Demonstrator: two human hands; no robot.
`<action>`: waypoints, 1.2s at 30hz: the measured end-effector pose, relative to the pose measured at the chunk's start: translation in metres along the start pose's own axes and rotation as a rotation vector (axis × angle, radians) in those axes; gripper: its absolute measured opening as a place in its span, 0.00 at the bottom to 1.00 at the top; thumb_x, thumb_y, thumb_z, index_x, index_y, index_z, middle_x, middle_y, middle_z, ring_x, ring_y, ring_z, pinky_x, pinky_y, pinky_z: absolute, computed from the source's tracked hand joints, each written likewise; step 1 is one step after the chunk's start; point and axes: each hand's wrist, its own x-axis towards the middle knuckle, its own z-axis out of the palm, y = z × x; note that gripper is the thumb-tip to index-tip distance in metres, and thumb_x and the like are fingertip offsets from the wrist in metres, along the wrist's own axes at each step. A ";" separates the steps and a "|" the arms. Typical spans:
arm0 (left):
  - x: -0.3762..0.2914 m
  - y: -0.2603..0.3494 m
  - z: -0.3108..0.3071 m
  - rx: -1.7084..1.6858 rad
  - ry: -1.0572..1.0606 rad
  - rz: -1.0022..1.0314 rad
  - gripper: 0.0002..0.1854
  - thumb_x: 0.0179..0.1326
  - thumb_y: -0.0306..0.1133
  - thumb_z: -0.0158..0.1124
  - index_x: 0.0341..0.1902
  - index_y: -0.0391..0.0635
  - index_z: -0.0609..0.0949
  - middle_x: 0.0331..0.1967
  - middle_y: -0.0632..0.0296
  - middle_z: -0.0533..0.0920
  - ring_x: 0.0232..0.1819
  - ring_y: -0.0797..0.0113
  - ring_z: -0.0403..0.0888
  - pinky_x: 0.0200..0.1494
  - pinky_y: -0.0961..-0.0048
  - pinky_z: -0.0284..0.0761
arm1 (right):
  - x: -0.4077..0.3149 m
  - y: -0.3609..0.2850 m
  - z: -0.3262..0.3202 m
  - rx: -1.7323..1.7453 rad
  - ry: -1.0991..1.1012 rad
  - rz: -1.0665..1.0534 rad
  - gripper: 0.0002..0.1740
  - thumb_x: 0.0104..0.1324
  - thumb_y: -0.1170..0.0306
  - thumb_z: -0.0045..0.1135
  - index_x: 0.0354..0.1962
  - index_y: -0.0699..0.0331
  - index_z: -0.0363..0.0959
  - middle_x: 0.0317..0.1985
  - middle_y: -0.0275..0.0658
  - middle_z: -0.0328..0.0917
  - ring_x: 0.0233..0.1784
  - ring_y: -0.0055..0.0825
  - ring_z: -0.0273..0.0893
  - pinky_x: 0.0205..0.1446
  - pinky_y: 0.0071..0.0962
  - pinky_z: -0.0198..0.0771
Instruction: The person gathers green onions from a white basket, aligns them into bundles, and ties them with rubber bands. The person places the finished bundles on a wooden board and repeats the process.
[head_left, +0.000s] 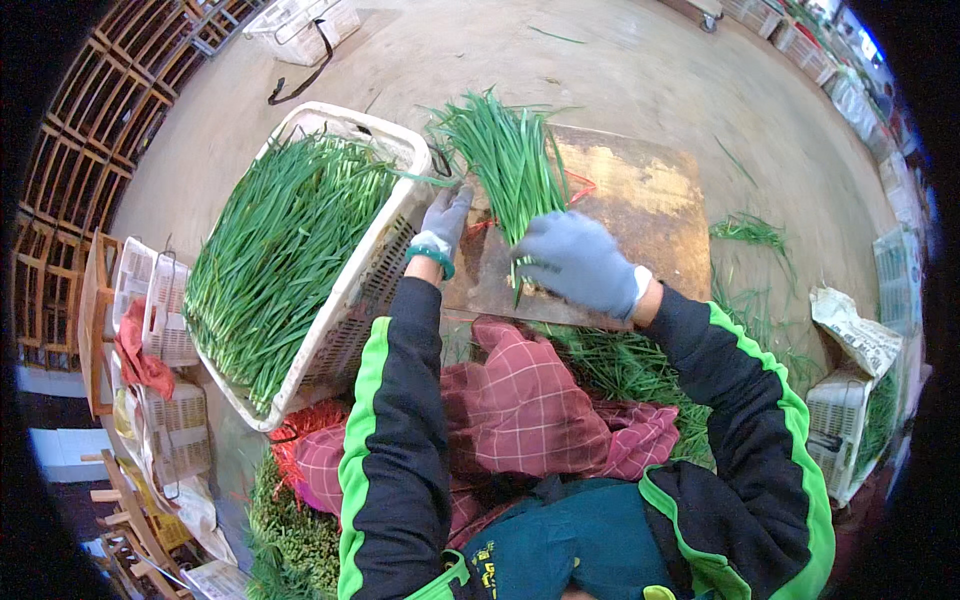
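A bunch of garlic chives lies on a worn wooden board in front of me, its leaves fanned toward the far edge. My right hand, in a grey glove, is curled around the narrow near end of the bunch. My left hand, also gloved and with a green bangle at the wrist, is beside the board's left edge, fingers stretched out and holding nothing that I can see. Thin red ties show on the board, partly under the chives. Close by on the left, a white plastic crate is heaped with chives.
A red checked cloth covers my lap. Loose chives lie below the board, with more scraps on the floor at right. Red strings and a green heap are at lower left. Other crates stand around.
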 end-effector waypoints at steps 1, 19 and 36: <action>-0.007 -0.007 -0.004 -0.025 0.032 0.003 0.31 0.70 0.45 0.62 0.68 0.36 0.72 0.60 0.54 0.80 0.59 0.66 0.76 0.64 0.73 0.68 | 0.003 -0.004 0.011 -0.094 -0.082 -0.075 0.07 0.60 0.67 0.60 0.37 0.56 0.78 0.34 0.39 0.75 0.38 0.40 0.75 0.39 0.37 0.71; -0.083 -0.022 0.025 0.194 0.010 0.094 0.34 0.65 0.35 0.65 0.72 0.35 0.67 0.66 0.48 0.75 0.66 0.61 0.73 0.68 0.69 0.67 | 0.066 0.058 0.049 0.525 0.062 0.574 0.15 0.65 0.63 0.59 0.39 0.69 0.81 0.37 0.52 0.84 0.41 0.41 0.84 0.47 0.34 0.76; -0.095 0.001 0.047 0.234 -0.009 -0.032 0.25 0.60 0.40 0.70 0.56 0.37 0.78 0.45 0.53 0.84 0.48 0.63 0.82 0.54 0.67 0.76 | 0.060 0.050 0.072 0.148 -0.138 0.253 0.11 0.60 0.63 0.61 0.36 0.61 0.81 0.36 0.48 0.79 0.42 0.51 0.79 0.47 0.45 0.75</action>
